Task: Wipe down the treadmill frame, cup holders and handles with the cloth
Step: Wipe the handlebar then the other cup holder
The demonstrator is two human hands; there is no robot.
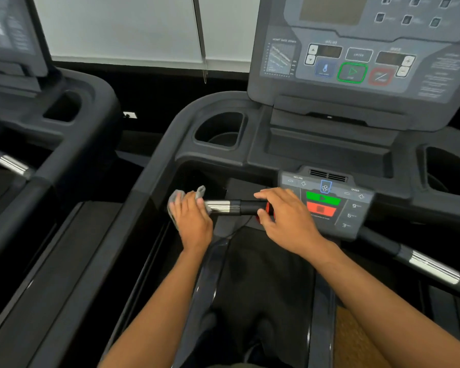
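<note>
Both hands are on the short handle (234, 207) that sticks out below the console (356, 62), and its long axis runs straight across the view from one hand to the other. The left hand (190, 219) grips the grey cloth (175, 197) and wraps it over the handle's outer end, next to the silver sleeve. The right hand (284, 219) is at the inner black end, by a red clip (268, 208). Its fingers arch above the bar and its thumb is below, but whether it really clamps the bar or only steadies it cannot be told. The cloth is therefore at the far left of the bar, and the bare length lies to its right, towards the right hand. The likely next stroke slides the cloth along that axis, and the right hand would then be in its way. The left cup holder (219, 131) sits just beyond and above the left hand, which is the nearer one to it. The other cup holder (446, 171) and the second handle (430, 266) are well off to the right.
</note>
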